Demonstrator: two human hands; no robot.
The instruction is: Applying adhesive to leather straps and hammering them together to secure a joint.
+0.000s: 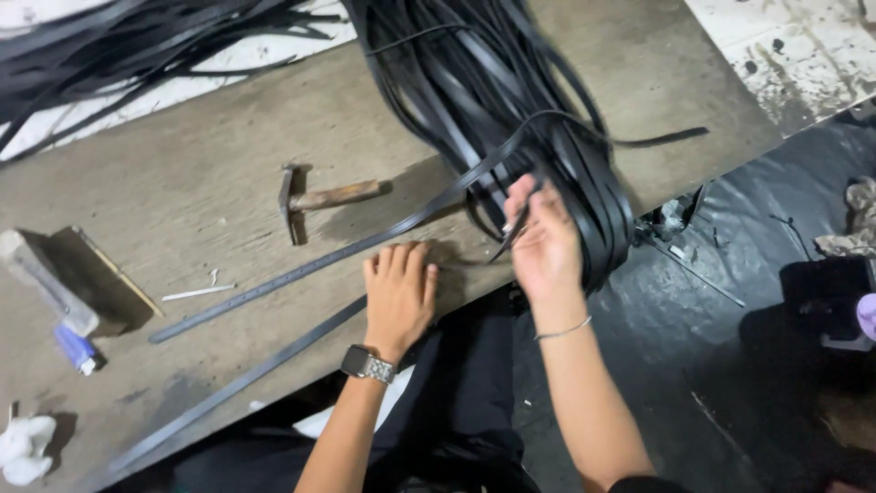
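My left hand (399,294) lies flat and open, palm down, on the tabletop (210,196) near its front edge, pressing nothing that I can make out; a long black strip (301,271) runs just past its fingertips, and a second strip (239,384) lies near the tabletop's edge, passing by the wrist. My right hand (543,239) is up at the big bundle of black strips (511,100) that spills over the tabletop's edge, fingers curled and pinching one strip out of the mass; whether the grip is firm I cannot tell, as the hand is a little blurred.

As I judge it, the work is early: two strips lie straight and separate on the tabletop, while nearly the whole bundle remains tangled and unsorted. Another heap of strips (137,36) sits at the far left corner, well apart from my hands.

A hammer (315,198) lies untouched between the two heaps. Further left rest a small block (46,278) with a blue-tipped tube beside it, and a white rag (25,449) at the near corner.
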